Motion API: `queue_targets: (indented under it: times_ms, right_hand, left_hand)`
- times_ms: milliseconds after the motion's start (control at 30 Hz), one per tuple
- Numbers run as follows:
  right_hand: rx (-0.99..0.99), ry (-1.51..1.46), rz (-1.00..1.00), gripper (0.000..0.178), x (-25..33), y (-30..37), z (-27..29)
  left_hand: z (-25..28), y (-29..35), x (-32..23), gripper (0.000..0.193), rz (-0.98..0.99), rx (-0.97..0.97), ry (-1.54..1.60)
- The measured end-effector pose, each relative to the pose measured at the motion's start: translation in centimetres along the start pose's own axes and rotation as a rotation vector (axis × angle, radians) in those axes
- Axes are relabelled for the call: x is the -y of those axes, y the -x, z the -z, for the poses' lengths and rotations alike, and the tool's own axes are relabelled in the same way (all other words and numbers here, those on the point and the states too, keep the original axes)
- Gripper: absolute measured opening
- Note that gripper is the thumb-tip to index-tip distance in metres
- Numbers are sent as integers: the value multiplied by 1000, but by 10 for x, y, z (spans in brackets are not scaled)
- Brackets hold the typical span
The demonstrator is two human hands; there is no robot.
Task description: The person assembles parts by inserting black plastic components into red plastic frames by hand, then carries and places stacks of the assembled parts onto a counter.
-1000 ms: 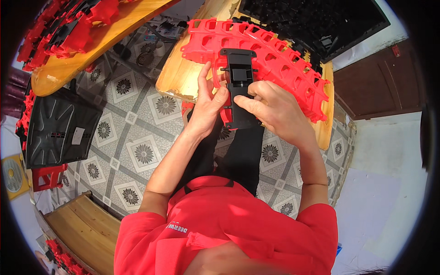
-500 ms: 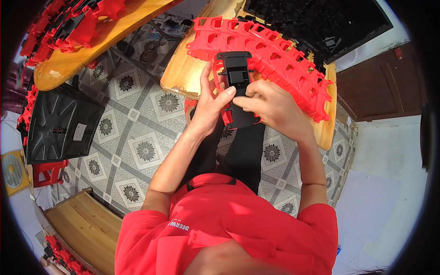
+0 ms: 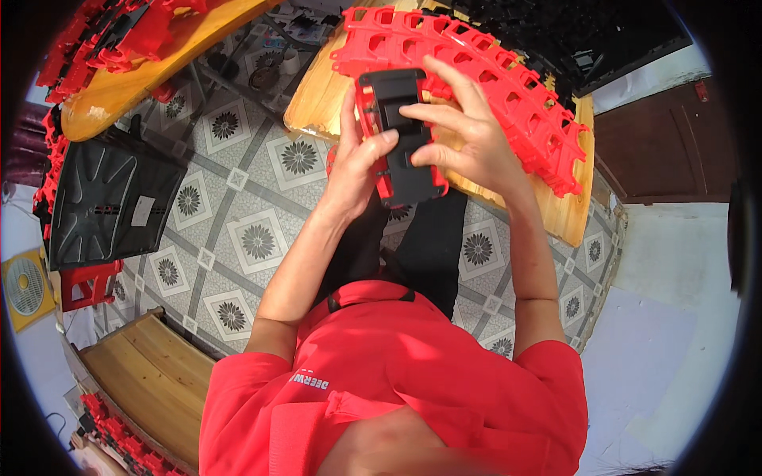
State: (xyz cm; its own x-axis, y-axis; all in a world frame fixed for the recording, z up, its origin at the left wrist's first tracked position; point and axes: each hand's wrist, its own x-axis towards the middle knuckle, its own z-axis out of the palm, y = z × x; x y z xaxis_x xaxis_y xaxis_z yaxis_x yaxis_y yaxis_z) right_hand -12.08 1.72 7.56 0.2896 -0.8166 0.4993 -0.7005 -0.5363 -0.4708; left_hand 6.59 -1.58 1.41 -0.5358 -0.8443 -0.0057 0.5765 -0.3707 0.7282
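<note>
A black plastic part (image 3: 414, 181) sits in a red plastic frame (image 3: 367, 111), held up above my legs at the near edge of the wooden table. My left hand (image 3: 355, 168) grips this piece from its left side, thumb on the black face and fingers behind the red edge. My right hand (image 3: 476, 143) is at its right side with fingers spread, the thumb and a fingertip at or just over the black face. Whether they touch it I cannot tell. Beyond, a curved row of red plastic frames (image 3: 476, 75) lies on the table.
A black tray (image 3: 675, 40) of black parts lies behind the row on the wooden table (image 3: 317, 103). Another wooden table (image 3: 83, 119) at left bears red and black parts (image 3: 119, 44). A black plastic panel (image 3: 107, 214), red stool (image 3: 89, 284) and wooden bench (image 3: 147, 373) stand left.
My right hand's fingers have gone from bunched on the black part to spread apart, reaching higher. The left hand keeps its hold, and the piece leans slightly more to the left.
</note>
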Motion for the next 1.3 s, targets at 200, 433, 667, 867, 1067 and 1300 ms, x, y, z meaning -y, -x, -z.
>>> queue_targets:
  times_ms: [200, 433, 667, 867, 1067, 1300]
  right_hand:
    - [-1, -79, 43, 41, 4, 13, -14]
    - [-48, -10, 6, 31, 20, 19, -11]
    - [-31, 116, 66, 36, 21, 18, -11]
    - [-246, -258, -170, 81, 3, 19, -31]
    - [64, -787, -433, 82, 1, -2, -71]
    - [84, 676, 8, 71, -63, -87, -82]
  left_hand:
    - [-1, -3, 0, 89, -93, -45, -7]
    - [6, -1, 4, 95, -149, -27, -68]
    - [2, 1, 1, 95, -162, -18, -111]
    - [-5, 10, 6, 88, -164, -28, -119]
    - [22, 25, 16, 78, -308, -293, -369]
    - [66, -16, -47, 55, -227, -503, -209]
